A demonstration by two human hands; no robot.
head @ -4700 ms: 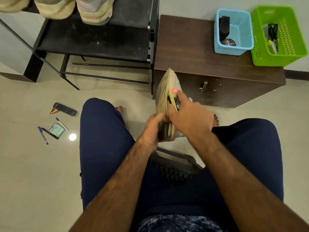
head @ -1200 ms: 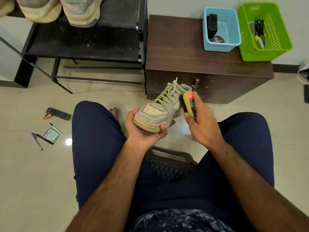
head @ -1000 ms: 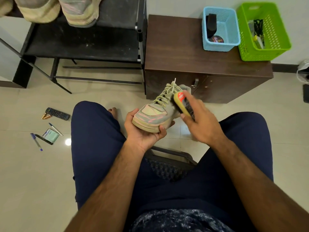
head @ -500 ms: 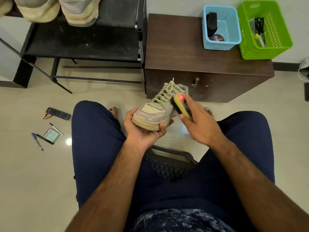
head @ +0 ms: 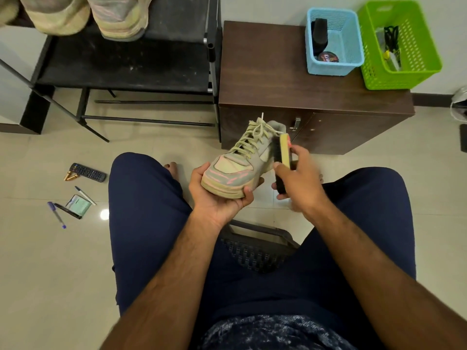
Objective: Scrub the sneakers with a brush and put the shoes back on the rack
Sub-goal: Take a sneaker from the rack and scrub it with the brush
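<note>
At the bottom of the frame, dark blue trouser legs spread to either side of a black perforated chair seat (head: 255, 248). Just above it, at centre frame, the left hand (head: 217, 200) cups the sneaker (head: 237, 168) from underneath, with the fingers curled up round the toe end of the sole. The sneaker sits sole-down and laces-up. Its long axis runs on a diagonal, with the toe to the lower left of the frame and the heel to the upper right. The right hand (head: 300, 188) is closed round the lower part of the brush (head: 281, 160). The brush stands nearly upright in the frame, its dark bristles turned left against the sneaker's side by the heel.

On the floor at middle left lie a remote (head: 88, 172), pens (head: 56, 214) and a small green packet (head: 79, 205).

Beyond the sneaker stands a brown cabinet (head: 273, 79). On its top, at upper right, a blue basket (head: 331, 69) holds a black object and a round tin (head: 327, 57) — the green basket (head: 401, 77) beside it holds black cords and small items too indistinct to name.

At upper left, two more sneakers (head: 121, 18) sit on the black rack (head: 126, 64).
</note>
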